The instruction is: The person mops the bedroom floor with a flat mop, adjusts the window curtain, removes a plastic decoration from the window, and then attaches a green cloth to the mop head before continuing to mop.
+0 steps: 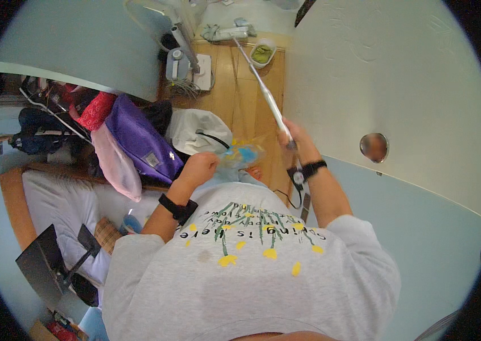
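Note:
My right hand (298, 138) is wrapped around the white grip of a long thin pole (266, 91). It slants away over the wooden floor, and its far end meets a flat white mop-like head (232, 33) with greyish cloth about it. My left hand (200, 168) is curled in front of my waist, its fingers at the edge of a clear plastic bag (242, 154) with blue and yellow on it. The bag is blurred. Just beyond that hand sits a white fabric bag (198, 130) with a black strap.
A white tub (262, 53) with green contents stands on the wooden floor (219, 93). Left of it are a grey-blue upright appliance (178, 66) and coiled cable. A purple bag (140, 136) and a pink bag (117, 164) hang at left. A wall (364, 85) borders the right.

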Demonstrator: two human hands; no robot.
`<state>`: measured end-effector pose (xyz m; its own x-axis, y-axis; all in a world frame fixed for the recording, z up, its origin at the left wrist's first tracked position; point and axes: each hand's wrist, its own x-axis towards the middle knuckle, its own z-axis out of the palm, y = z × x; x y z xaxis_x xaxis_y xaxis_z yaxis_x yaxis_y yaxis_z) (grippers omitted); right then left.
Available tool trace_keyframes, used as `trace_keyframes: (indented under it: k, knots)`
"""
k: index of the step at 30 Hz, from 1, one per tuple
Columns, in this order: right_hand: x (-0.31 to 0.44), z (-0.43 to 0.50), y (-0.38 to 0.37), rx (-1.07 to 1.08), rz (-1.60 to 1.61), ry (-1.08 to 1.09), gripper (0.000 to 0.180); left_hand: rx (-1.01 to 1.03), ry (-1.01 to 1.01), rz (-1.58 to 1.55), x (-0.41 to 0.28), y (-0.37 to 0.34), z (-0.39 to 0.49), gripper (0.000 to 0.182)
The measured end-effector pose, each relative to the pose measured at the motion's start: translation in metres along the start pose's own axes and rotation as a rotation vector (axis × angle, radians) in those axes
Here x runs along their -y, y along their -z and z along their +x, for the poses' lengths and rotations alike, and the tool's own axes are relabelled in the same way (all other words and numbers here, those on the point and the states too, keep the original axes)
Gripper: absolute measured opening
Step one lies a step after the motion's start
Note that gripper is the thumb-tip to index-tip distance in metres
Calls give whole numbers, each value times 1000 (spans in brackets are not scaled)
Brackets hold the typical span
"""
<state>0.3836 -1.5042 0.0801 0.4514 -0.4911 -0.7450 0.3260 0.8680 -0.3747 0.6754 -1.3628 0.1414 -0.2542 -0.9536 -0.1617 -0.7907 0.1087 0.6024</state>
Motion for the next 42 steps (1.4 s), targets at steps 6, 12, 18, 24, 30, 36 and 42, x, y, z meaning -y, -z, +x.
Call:
trace_keyframes:
  k: [6, 12, 18, 24, 30, 36, 42]
  knots:
    - [-71, -121, 45, -324, -134, -187, 30, -11, -99, -9, 17, 7, 19, 11]
    - [-104, -151, 28, -133, 5, -211, 30, 94, -139, 13, 34, 15, 30, 12]
    - [-96, -52, 9, -119, -82, -183, 27, 63, -19, 0, 30, 23, 17, 10]
    - [-40, 40, -17, -10, 113, -143, 29, 20, 132, 43, 23, 28, -9, 15]
    - [43, 99, -46, 178, 333, -57, 27, -86, 74, -35, 10, 11, -29, 13]
    - [54, 34, -20, 104, 90, 85, 30, -48, 58, -73, 6, 7, -23, 10]
    - [2, -65, 5, -20, -10, 65, 40, 35, -61, 25, 15, 10, 0, 13]
